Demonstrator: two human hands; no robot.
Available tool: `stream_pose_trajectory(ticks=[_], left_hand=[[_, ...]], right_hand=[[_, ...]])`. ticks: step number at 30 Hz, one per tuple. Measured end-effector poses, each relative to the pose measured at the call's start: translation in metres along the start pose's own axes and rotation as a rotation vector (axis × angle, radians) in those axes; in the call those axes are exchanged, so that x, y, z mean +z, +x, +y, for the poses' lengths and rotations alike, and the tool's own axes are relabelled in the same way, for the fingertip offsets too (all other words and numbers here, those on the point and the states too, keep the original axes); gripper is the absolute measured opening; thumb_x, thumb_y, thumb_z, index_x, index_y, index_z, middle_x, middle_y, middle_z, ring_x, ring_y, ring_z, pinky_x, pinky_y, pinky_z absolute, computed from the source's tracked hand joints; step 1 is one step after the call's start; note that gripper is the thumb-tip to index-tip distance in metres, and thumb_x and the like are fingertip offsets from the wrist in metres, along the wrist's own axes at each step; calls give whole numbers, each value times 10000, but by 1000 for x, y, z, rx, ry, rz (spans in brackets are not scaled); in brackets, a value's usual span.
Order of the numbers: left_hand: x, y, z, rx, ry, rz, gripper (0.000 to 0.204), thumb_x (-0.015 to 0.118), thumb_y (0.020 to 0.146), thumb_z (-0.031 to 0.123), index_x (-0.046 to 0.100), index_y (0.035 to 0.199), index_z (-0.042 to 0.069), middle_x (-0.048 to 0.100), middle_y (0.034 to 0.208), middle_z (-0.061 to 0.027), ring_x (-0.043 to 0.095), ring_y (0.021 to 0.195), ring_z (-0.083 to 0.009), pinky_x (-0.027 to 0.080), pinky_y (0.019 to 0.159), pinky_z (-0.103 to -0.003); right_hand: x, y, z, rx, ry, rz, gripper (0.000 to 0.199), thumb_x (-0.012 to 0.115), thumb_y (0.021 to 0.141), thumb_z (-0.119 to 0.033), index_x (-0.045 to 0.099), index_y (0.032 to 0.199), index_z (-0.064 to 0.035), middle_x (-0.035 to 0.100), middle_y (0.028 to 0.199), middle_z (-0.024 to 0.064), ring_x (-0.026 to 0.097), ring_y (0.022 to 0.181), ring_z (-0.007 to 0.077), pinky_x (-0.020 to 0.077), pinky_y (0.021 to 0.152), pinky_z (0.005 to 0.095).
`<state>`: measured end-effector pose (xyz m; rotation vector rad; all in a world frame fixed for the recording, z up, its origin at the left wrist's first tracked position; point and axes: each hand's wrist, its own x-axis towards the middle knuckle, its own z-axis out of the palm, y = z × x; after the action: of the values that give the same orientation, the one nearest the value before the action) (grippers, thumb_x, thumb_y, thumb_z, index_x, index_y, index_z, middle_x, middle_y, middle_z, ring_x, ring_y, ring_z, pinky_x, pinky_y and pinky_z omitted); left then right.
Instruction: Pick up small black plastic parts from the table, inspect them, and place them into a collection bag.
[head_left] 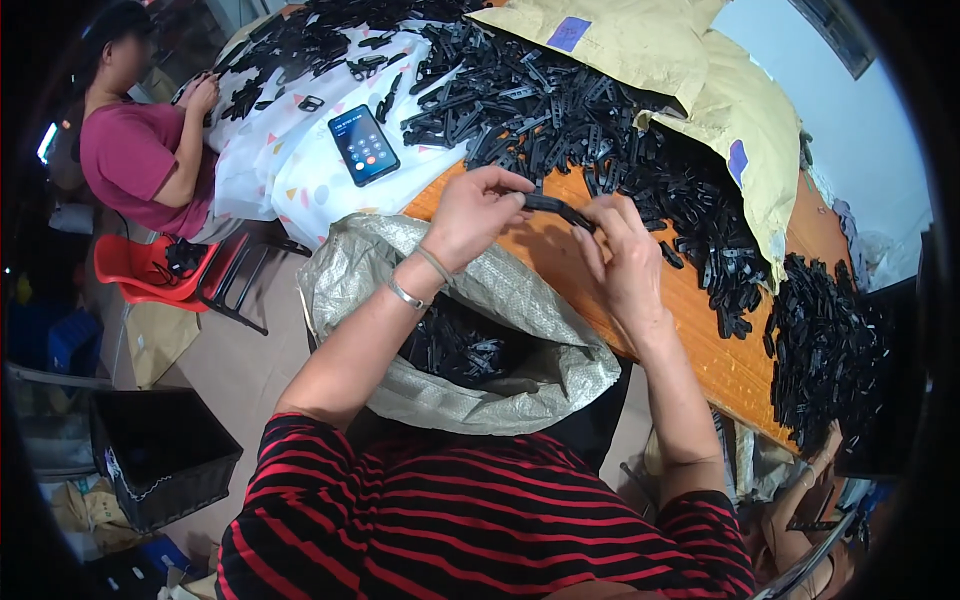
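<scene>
Between my two hands is a slim, bent black plastic part (548, 204), held above the table's near edge. My left hand (474, 216) pinches its left end with thumb and fingers. At its right end the fingers of my right hand (622, 243) are closed. Just below my hands a woven sack (585, 385) gapes, with many similar black parts (455, 345) inside. Beyond them a large heap of black plastic parts (510, 95) spreads over the wooden table (705, 350). What the part is for cannot be made out.
A lit phone (362, 145) lies on a patterned white sheet (275, 150). Yellowish paper sacks (620, 45) lie over the heap. At left, a person (140, 150) handles parts near a red chair (150, 265). A black crate (165, 455) stands lower left; another person's arm (815, 470) reaches in lower right.
</scene>
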<state>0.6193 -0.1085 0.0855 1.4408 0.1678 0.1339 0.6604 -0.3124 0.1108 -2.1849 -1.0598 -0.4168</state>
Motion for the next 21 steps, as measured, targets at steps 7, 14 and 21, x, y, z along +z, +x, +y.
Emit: stream_pose_trajectory(ticks=[7,14,21], left_hand=[[11,-21,1,120,-182,-146,260,618,893,-8,576,1148,-36,649,1009,-78,652,900,-119,535,792,-213],[19,-25,-12,114,-277,-60,296,596,889,-45,554,1180,-18,624,1002,-40,611,884,-84,515,798,-210],[20,-27,-18,231,-139,12,293,566,894,-58,548,1184,-21,602,973,-32,592,872,-63,498,780,-207]], right_hand=[[18,5,-3,119,174,21,158,643,871,-31,614,1022,5,622,880,139,647,752,256,526,658,319],[19,1,-9,188,270,-39,173,625,892,-37,617,1058,10,621,869,131,648,742,227,526,641,300],[22,4,-15,76,176,-23,181,662,847,-26,639,1027,-13,626,863,143,640,747,294,513,641,346]])
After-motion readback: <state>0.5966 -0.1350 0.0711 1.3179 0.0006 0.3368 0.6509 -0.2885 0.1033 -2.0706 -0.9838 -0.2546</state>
